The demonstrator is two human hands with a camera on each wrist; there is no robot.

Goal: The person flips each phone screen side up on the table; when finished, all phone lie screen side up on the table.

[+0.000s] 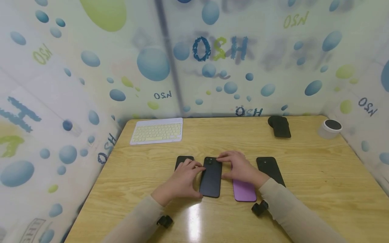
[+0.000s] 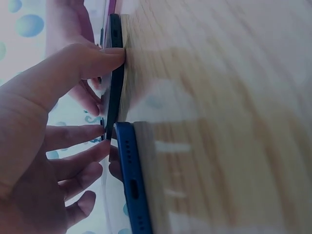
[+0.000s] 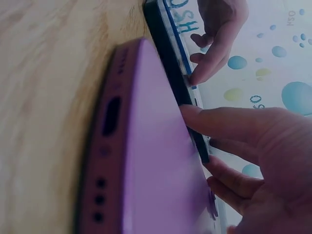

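Note:
Both hands are at a dark smartphone [image 1: 211,180] lying back up, its cameras at the far end. My left hand [image 1: 180,180] holds its left side, thumb by the near corner and index finger farther up the edge. My right hand [image 1: 240,168] has its index finger at the far right corner and its thumb against the right edge. In the left wrist view, the left thumb touches the edge of the dark smartphone [image 2: 115,95]. A purple phone [image 1: 244,192] lies partly under the right hand. Another black phone [image 1: 183,158] is mostly hidden behind the left hand.
A further black phone [image 1: 270,167] lies right of the purple one, partly behind the right forearm. A white keyboard [image 1: 156,131] is at the back left of the wooden table [image 1: 121,195]. A black object [image 1: 281,127] and a white, dark-topped container [image 1: 329,130] stand back right.

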